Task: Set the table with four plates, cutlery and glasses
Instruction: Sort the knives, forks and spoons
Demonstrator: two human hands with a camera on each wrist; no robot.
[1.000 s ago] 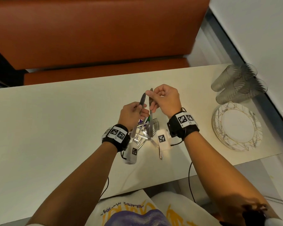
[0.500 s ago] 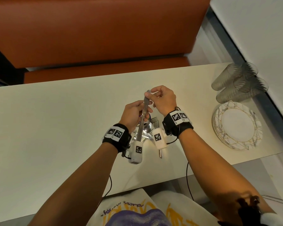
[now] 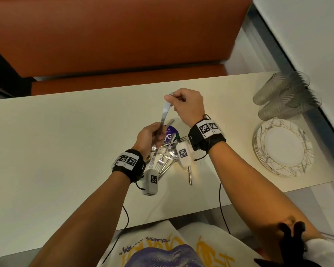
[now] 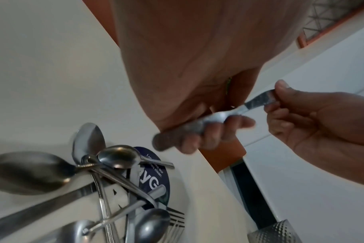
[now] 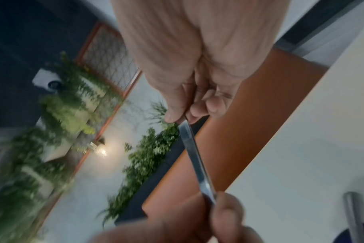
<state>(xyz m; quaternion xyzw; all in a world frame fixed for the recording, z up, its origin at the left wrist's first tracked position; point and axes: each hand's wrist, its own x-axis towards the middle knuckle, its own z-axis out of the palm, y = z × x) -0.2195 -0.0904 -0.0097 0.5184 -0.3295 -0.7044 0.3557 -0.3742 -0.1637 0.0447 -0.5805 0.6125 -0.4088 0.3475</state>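
Right hand [image 3: 187, 108] pinched knife [image 3: 165, 114] handle tip, lifted it higher than second ago; left hand [image 3: 148, 137] fingers wrapped blade end. Plates [image 3: 283, 147], glasses [image 3: 285, 95] unplaced at table's right edge.

A steel utensil [image 3: 165, 114] stands nearly upright at frame center above a tangled pile of spoons and forks [image 3: 166, 157]. At right, stacked gold-veined plates [image 3: 283, 147] sit below clustered textured glasses [image 3: 285, 95].
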